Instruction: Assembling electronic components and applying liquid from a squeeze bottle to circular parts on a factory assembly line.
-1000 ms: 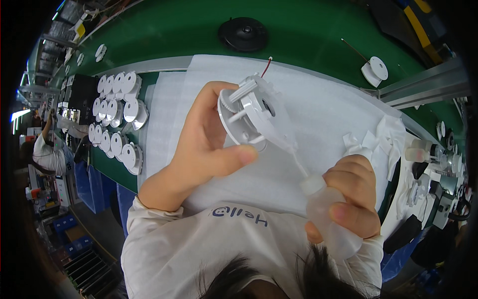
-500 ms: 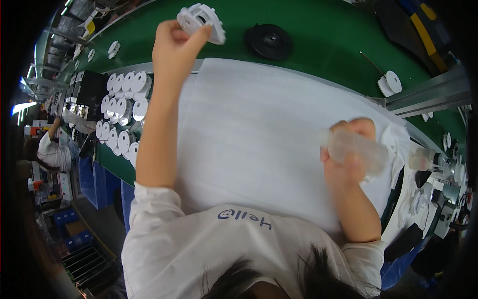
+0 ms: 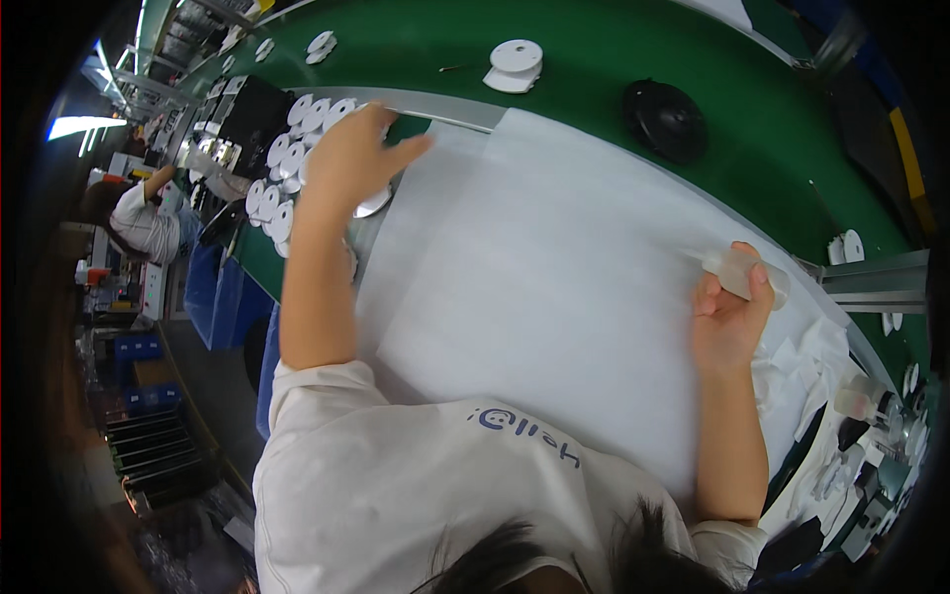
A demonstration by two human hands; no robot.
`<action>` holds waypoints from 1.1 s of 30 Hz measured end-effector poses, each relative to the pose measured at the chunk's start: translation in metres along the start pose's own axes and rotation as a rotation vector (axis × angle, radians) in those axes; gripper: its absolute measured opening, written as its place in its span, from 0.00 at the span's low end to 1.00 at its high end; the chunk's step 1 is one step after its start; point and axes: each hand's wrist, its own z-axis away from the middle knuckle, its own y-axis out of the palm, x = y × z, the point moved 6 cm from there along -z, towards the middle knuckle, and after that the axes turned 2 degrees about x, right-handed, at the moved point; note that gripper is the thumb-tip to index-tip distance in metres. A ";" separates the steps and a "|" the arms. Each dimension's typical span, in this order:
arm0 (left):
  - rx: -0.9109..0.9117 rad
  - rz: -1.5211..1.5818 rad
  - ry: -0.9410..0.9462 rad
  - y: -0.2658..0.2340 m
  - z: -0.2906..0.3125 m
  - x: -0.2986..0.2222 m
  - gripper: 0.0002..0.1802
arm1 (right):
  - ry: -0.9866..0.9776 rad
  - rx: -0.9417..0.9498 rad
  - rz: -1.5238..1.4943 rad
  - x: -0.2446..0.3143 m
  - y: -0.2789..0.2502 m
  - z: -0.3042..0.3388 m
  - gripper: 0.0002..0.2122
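Co-worker: a person in a white top [image 3: 146, 223] sits far off at the left of the frame.
Rows: white discs [image 3: 282, 220] stand in ranks at the upper left, partly behind the arm.
Left hand: [image 3: 346, 158] it is over those rows, thumb well apart from the fingers, with nothing seen in its grip; I can't tell whether the fingertips touch a disc.
White part: [image 3: 515, 64] it now sits on the green bench [image 3: 584, 45] at the upper centre, out of the left hand that was carrying it half a second ago. I take that as one piece laid aside and the left hand free. Its round face looks upward; its stacked axis runs roughly down the frame, leaning slightly left.
Sheet: white paper [image 3: 534, 247] covers the middle.
Black disc: [image 3: 665, 119] it lies on the bench, right of the white part.
Right hand: [image 3: 727, 319] right of centre, fingers and thumb closed around the bottle.
Bottle: [image 3: 738, 274] translucent; its blurred nozzle points left, the long axis slanting gently down to the right.
Cloths: crumpled white pieces [image 3: 807, 361] lie at the right, below the bottle.
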 end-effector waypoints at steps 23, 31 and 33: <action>0.147 0.527 0.056 -0.042 0.068 -0.008 0.31 | -0.139 0.109 0.012 0.030 0.014 0.019 0.20; -0.350 0.972 0.960 0.012 0.088 -0.126 0.33 | -0.824 0.362 0.533 0.086 0.056 0.088 0.25; -0.411 0.922 1.082 0.015 0.104 -0.140 0.31 | -0.989 0.397 0.582 0.086 0.062 0.098 0.25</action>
